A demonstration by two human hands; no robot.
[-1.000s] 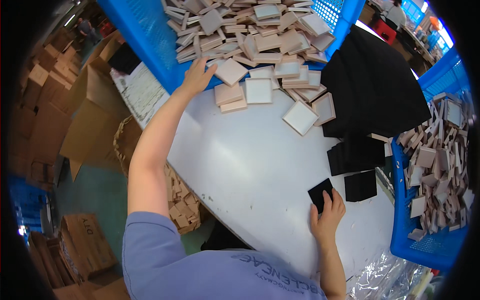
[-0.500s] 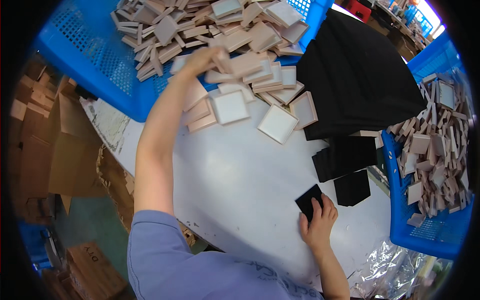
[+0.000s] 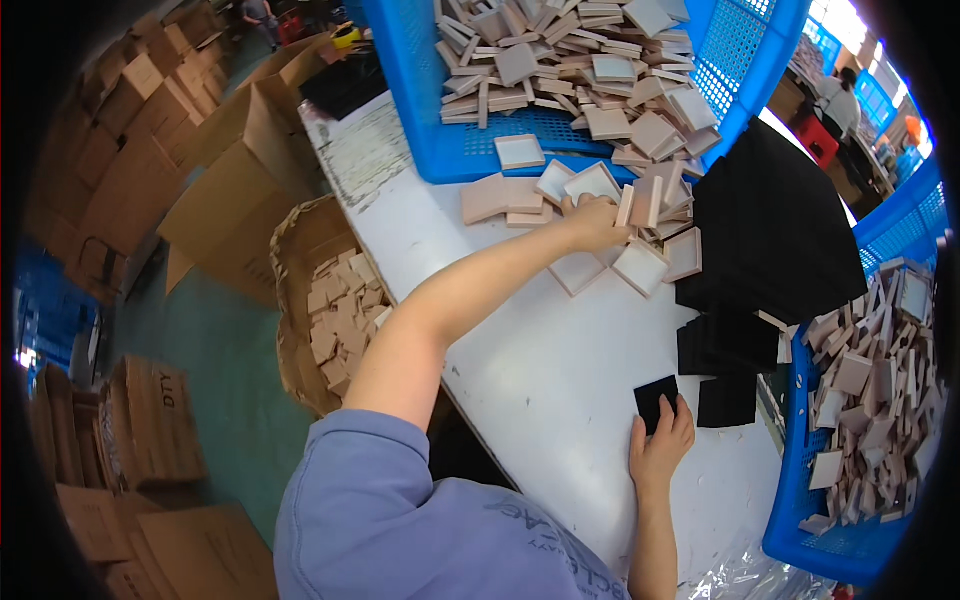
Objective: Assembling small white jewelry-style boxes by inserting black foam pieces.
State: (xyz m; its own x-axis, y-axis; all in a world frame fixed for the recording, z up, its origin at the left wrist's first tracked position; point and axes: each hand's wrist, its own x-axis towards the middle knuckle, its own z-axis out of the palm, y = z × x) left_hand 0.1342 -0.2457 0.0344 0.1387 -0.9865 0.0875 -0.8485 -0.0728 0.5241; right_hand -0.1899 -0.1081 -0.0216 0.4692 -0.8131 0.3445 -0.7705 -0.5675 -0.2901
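My left hand reaches across the white table into a loose heap of pale pink square box trays and closes on one upright tray. My right hand lies near the table's front edge with its fingers pressing on a small black square pad. Beside that pad sit stacks of black square pads. A large blue crate at the far side spills more pink trays onto the table.
A second blue crate of pink trays stands at the right. A big black foam stack lies behind the small pads. Left of the table are cardboard boxes and a carton of pink pieces. People work far back right.
My left hand has drawn back from the blue crate to the heap of trays on the table. The right hand still rests on the black pad.
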